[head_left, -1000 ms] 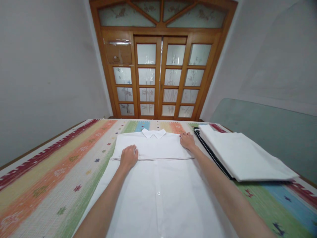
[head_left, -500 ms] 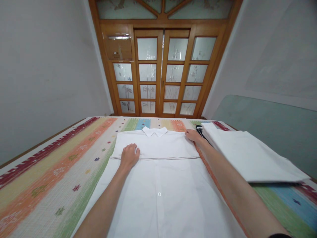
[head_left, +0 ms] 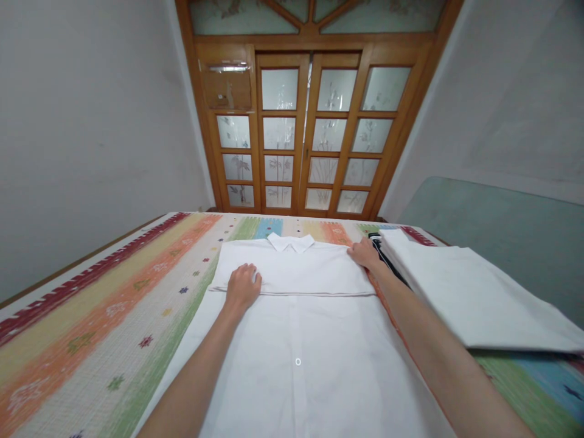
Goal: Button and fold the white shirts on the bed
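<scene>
A white collared shirt [head_left: 296,340] lies flat on a bed covered with a striped, many-coloured cloth [head_left: 104,316]. Its sleeves are folded across the chest, with a hem line running left to right. My left hand [head_left: 243,287] presses flat on the folded sleeve at the left side of the shirt. At the shirt's far right shoulder edge rests my right hand [head_left: 365,253], fingers spread on the fabric. Neither hand grips anything. The collar [head_left: 291,243] points away from me.
A stack of folded clothes [head_left: 469,292], white on top with a dark striped piece beneath, lies to the right of the shirt. A wooden door with frosted glass panes [head_left: 310,134] stands beyond the bed. Grey walls close in on both sides.
My right hand slid outward from the shirt's upper chest to its right shoulder edge. My left hand stayed on the folded sleeve. The view shifted slightly.
</scene>
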The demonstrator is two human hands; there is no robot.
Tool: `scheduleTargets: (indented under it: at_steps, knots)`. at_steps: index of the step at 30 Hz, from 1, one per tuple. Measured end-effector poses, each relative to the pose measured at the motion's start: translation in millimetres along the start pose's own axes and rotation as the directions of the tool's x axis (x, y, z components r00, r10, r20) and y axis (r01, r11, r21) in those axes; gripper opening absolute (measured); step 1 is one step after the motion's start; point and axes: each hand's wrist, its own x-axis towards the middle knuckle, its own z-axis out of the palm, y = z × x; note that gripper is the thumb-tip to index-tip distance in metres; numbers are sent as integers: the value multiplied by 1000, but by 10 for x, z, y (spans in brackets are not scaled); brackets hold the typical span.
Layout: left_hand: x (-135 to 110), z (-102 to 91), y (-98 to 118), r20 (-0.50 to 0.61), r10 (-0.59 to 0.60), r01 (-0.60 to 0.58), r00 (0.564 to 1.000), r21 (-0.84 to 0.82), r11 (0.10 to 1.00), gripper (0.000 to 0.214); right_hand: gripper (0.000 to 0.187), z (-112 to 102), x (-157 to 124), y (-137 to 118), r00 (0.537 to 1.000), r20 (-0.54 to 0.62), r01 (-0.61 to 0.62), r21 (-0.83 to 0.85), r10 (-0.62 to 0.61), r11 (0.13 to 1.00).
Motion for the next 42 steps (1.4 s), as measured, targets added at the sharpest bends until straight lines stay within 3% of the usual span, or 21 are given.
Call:
scheduleTargets:
  at_steps: [9,11,14,16,20,27,33,38,42]
  knots:
    - [4,-41,38,-22,-32,33,999,15,999,27,37,179,101,115,995,-18,100,-31,-101,994]
    - [-1,-74,44,-70,-127,131,989,53,990,28,33,210,129,147,993,-17,116,-20,-116,993]
    - [-14,-114,48,-148,-327,340,933,79,937,32,31,246,162,185,992,-18,122,-1,-122,992]
    - [-20,-128,50,-141,-378,393,915,96,915,35,34,263,169,199,994,-21,108,14,-108,994]
    - [1,-171,8,-132,-368,386,920,144,911,43,35,267,147,206,997,-14,81,45,-81,996]
    - [83,-334,-253,-111,-424,438,899,255,862,44,32,215,95,193,999,5,47,87,-48,995]
    - [94,-361,-330,-101,-470,477,877,305,825,62,34,190,64,165,1000,16,-14,99,12,995]
    - [144,-368,-448,10,-489,484,872,123,866,46,34,181,47,173,1000,13,-15,101,14,995]
    - [178,-332,-529,-71,-435,431,898,-61,900,31,34,169,36,166,1000,13,-19,99,18,995]
